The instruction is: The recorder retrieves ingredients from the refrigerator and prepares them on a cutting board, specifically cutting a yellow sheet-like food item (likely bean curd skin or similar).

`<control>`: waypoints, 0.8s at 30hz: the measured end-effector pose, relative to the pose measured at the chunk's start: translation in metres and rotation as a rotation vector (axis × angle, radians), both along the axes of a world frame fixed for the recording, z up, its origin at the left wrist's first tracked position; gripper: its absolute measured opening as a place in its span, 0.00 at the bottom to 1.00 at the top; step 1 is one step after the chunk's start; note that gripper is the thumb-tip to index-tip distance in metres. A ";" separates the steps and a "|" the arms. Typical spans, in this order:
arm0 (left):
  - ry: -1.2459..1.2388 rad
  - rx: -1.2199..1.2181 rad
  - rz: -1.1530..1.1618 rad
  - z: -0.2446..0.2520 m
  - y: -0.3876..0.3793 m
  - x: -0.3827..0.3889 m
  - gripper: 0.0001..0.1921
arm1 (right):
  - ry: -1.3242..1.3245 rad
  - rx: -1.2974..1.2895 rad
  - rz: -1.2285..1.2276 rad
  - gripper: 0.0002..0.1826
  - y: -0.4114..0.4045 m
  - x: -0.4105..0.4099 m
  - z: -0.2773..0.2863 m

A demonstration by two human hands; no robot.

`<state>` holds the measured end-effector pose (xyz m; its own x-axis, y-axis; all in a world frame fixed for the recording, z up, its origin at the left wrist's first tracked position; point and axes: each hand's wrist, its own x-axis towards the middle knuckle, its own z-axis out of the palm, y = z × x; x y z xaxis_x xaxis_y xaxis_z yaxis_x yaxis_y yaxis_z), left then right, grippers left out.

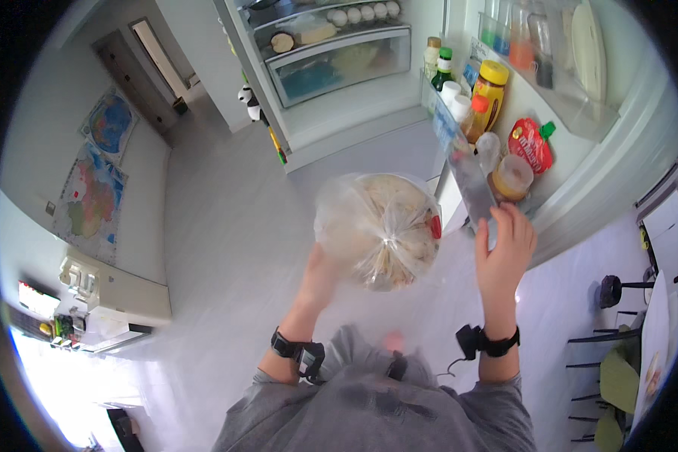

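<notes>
A large round bundle in a knotted clear plastic bag (pixel 398 226), with pale food inside, is held up in front of me. My left hand (pixel 319 271) grips its lower left side; the fingers are blurred and partly hidden by the bag. At the outer edge of the open refrigerator door's lower shelf (pixel 472 186) is my right hand (pixel 504 243), fingers apart and fingertips at the shelf's end. That shelf holds a yellow-capped jar (pixel 490 90), a red-capped bottle (pixel 476 120), a red spouted pouch (pixel 531 145) and a round jar (pixel 511 178).
Ahead stands the open refrigerator, with a transparent drawer (pixel 339 65) below a row of eggs (pixel 364 12). Its door extends along my right. Farther right are chairs (pixel 618 370) and a table (pixel 658 339). A white cabinet (pixel 130 294) stands at the left wall.
</notes>
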<state>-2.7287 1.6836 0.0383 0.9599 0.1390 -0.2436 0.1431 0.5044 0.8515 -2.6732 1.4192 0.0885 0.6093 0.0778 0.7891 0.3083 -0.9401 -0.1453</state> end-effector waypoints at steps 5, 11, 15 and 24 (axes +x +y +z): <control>-0.050 0.085 -0.031 0.002 0.023 -0.038 0.27 | 0.013 0.025 0.013 0.14 0.010 0.005 0.001; -0.122 0.361 -0.157 -0.041 0.072 -0.094 0.27 | -0.034 0.133 0.110 0.14 0.043 -0.008 -0.010; 0.019 0.359 -0.222 -0.028 0.091 -0.130 0.23 | -0.030 0.083 0.153 0.17 0.080 -0.036 -0.014; 0.000 0.218 -0.442 -0.055 0.100 -0.116 0.23 | 1.059 0.758 0.444 0.20 0.091 -0.135 -0.053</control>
<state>-2.8442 1.7835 -0.0162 0.9385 -0.2336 -0.2542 0.3033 0.2059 0.9304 -2.8084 1.5102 0.0356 0.9780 0.1852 -0.0959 -0.0191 -0.3783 -0.9255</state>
